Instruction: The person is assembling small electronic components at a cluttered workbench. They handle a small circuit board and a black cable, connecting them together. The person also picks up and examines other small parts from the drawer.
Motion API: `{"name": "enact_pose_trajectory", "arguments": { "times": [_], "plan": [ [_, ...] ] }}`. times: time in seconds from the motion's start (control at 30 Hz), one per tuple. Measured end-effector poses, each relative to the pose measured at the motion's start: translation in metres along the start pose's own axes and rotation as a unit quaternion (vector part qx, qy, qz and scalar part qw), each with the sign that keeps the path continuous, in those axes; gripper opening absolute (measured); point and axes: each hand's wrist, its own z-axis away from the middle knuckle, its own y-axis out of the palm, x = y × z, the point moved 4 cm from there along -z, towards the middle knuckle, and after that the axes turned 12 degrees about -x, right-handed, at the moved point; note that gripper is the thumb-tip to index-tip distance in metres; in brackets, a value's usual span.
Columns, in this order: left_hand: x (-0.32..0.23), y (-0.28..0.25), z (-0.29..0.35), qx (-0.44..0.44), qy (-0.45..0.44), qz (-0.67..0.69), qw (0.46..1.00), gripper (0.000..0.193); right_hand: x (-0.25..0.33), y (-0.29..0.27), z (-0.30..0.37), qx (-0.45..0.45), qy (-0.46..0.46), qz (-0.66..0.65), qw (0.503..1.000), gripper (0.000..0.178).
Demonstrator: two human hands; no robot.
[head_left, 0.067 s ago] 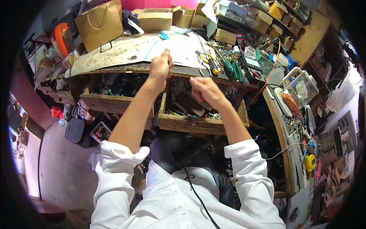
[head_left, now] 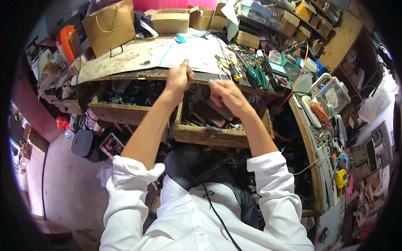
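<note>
My left hand (head_left: 179, 78) is closed, thumb up, above the front edge of the workbench (head_left: 125, 62). A short gap to its right, my right hand (head_left: 228, 95) is also closed, over an open wooden drawer (head_left: 222, 136). Whatever either set of fingers pinches is hidden or too thin to make out. Inside the drawer lie brown blocks (head_left: 209, 113) and several small tools. A white sheet (head_left: 194, 50) lies on the bench just beyond my hands. Closest to my right hand on the bench are yellow-and-black pliers (head_left: 234, 72) and a green-handled tool (head_left: 253, 77).
A second open drawer (head_left: 121, 111) full of dark parts stands at the left. Cardboard boxes (head_left: 169, 21) and a paper bag (head_left: 109, 29) line the back. An orange cable (head_left: 299, 77) droops at the right, near a clear plastic container (head_left: 331, 96) and a yellow tape measure (head_left: 341, 178).
My left hand has come slightly down and toward me. My right hand has risen a little toward the bench edge. Both stay closed.
</note>
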Motion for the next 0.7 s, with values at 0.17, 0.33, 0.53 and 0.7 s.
{"name": "enact_pose_trajectory", "arguments": {
  "times": [0.17,0.33,0.53,0.7],
  "plan": [
    [0.044,0.025,0.041,0.165,-0.121,0.023,0.979,0.038,0.052,0.001,-0.021,-0.042,-0.059,-0.075,0.995,0.040],
    [0.024,0.030,0.052,0.172,-0.141,0.070,0.972,0.037,0.023,-0.016,-0.021,-0.070,0.017,-0.219,0.973,0.016],
    [-0.029,0.030,0.018,0.178,-0.097,0.197,0.959,0.032,-0.062,0.007,0.015,0.073,0.089,-0.064,0.991,0.051],
    [-0.058,0.038,0.018,0.196,-0.056,0.180,0.962,0.032,-0.068,0.054,0.019,0.141,0.004,0.085,0.986,0.030]
  ]
}}
